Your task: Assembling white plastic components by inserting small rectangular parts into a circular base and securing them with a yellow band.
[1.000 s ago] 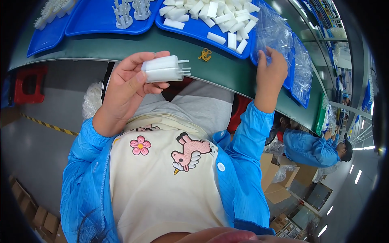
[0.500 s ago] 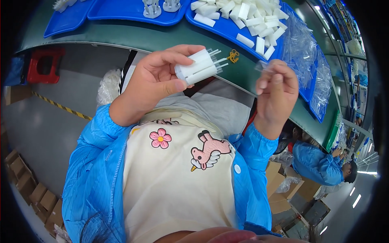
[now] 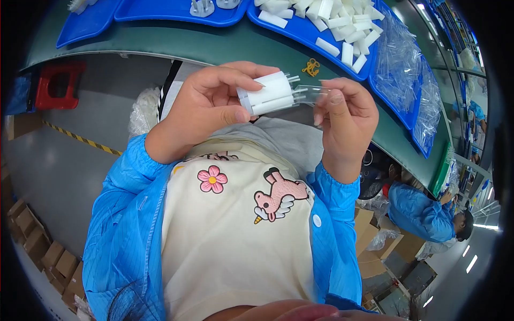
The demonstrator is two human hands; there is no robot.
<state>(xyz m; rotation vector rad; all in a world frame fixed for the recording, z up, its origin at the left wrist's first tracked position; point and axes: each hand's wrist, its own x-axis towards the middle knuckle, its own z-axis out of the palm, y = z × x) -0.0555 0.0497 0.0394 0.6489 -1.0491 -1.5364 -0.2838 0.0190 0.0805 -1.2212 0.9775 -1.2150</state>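
My left hand [image 3: 206,101] is closed around a white cylindrical assembly [image 3: 272,91], held sideways with a clear round base toward the palm. Thin clear prongs stick out of its right end. In my right hand [image 3: 348,109], a small clear plastic strip [image 3: 311,93] is pinched between thumb and fingers, its left end at the prongs. Whether the strip sits between the prongs or only touches them, I cannot tell. Beyond the hands, a small bunch of yellow rubber bands [image 3: 311,67] lies on the green tabletop [image 3: 214,52].
A blue tray [image 3: 300,36] of white foam blocks [image 3: 342,24] stands ahead. To its right, another tray holds clear plastic strips [image 3: 393,59]. A further blue tray [image 3: 160,16] carries clear pronged bases [image 3: 202,7]. A red stool [image 3: 60,85] is at left; a blue-clad person [image 3: 420,214] works at right.
My right hand has moved left, bringing the clear strip against the pronged end of the assembly. My left hand keeps its hold, the assembly shifting slightly right and turning more level.
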